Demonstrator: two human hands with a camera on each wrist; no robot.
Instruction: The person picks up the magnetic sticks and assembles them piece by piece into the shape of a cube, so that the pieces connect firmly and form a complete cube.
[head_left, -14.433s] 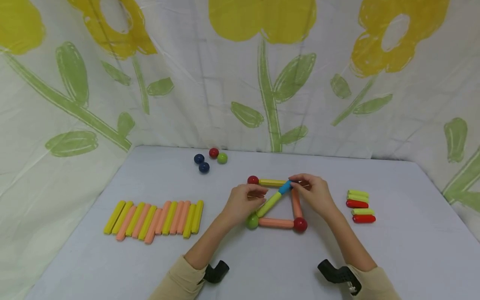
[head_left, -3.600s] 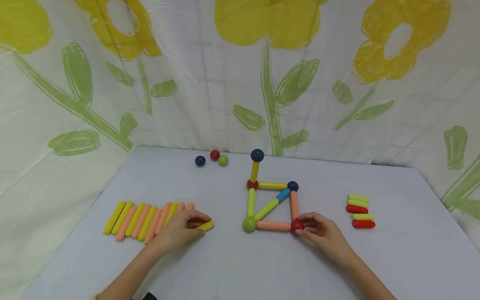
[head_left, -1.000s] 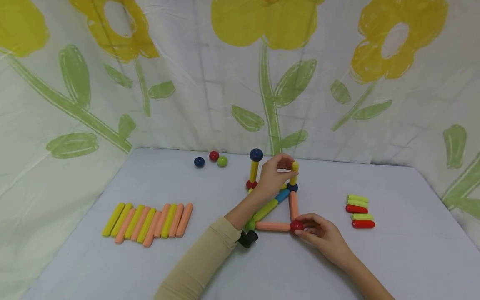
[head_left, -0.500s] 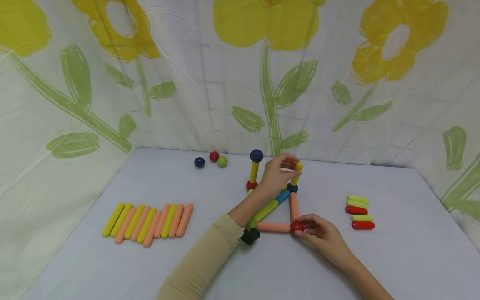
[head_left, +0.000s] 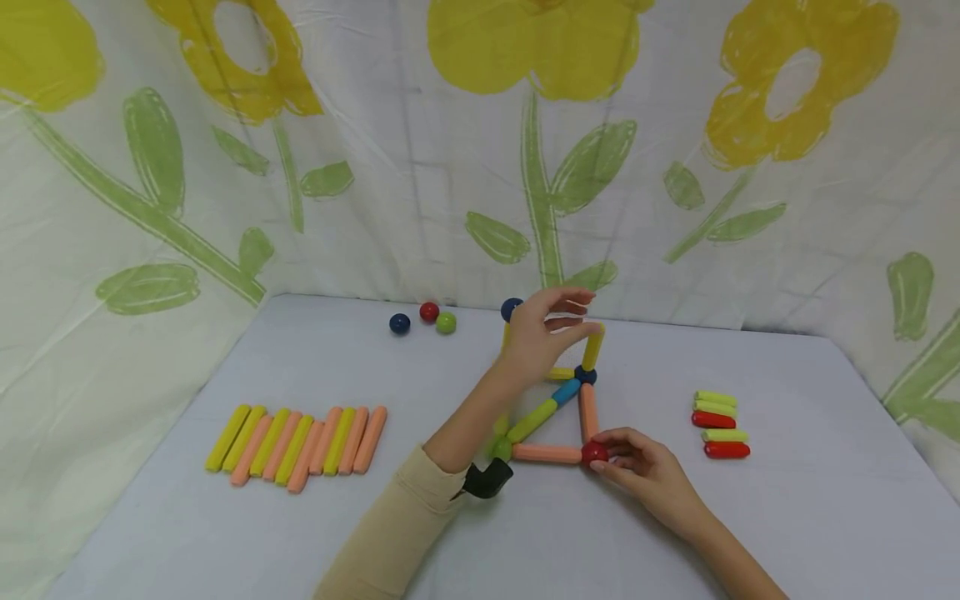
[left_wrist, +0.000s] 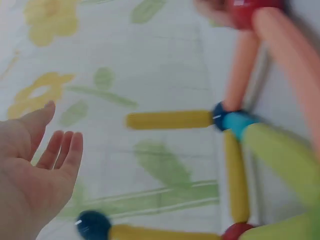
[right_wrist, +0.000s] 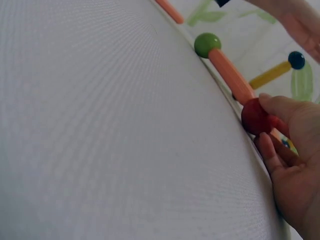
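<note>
My left hand (head_left: 536, 333) is beside an upright yellow stick (head_left: 592, 348), its fingers apart; the left wrist view shows a gap between the fingers and the stick. That stick stands, slightly tilted, on the dark blue ball (head_left: 586, 377) at the frame's far right corner. My right hand (head_left: 648, 479) pinches the red ball (right_wrist: 257, 117) at the near right corner. A salmon stick (head_left: 546, 453) joins it to the green ball (head_left: 501, 448). A lime stick (head_left: 531, 422) and a blue stick (head_left: 566, 391) make the diagonal. Another upright yellow stick (left_wrist: 160, 233) bears a dark blue ball (left_wrist: 93, 225).
A row of yellow and salmon sticks (head_left: 300, 450) lies at left. Loose dark blue (head_left: 400, 323), red and green balls sit at the back. Short lime and red sticks (head_left: 726, 450) lie at right. A flowered cloth (head_left: 360, 208) hangs behind the table.
Over the last second my left hand lets go of the upright yellow stick and draws back up and left. The stick now leans slightly right. My right hand stays at the red ball.
</note>
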